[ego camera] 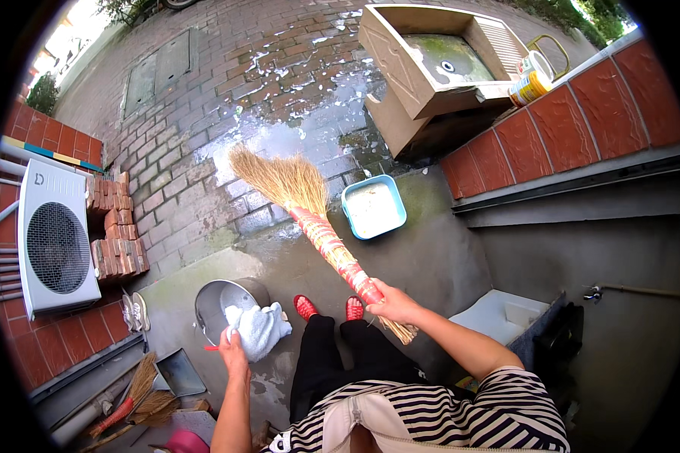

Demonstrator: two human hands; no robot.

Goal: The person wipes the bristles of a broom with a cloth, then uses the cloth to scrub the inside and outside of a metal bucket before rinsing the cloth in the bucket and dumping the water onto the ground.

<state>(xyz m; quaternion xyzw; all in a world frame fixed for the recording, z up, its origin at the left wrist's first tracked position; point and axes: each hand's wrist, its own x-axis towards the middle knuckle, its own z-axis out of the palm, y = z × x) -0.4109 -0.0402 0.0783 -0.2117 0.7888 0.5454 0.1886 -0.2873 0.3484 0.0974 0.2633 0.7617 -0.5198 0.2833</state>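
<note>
My right hand (pixel 395 303) grips the red-wrapped handle of a straw broom (pixel 323 235), whose bristles fan out over the wet brick paving. In my left hand (pixel 235 351) is a bunched white cloth (pixel 258 331), held in front of a metal bucket (pixel 259 291). A thin red item (pixel 211 348) shows beside the left fingers; I cannot tell what it is. The bucket stands on the concrete left of my feet. Beyond my feet, to the right of the broom, sits a blue basin (pixel 402 218) with whitish contents.
A stone-like sink (pixel 396 73) stands at the upper right, near a yellow can (pixel 530 88). At left are an outdoor air-conditioning unit (pixel 59 240), stacked bricks (pixel 119 257) and shoes (pixel 140 311). A dustpan (pixel 181 374) and another broom (pixel 141 379) lie at lower left. A white sink (pixel 487 311) is at right.
</note>
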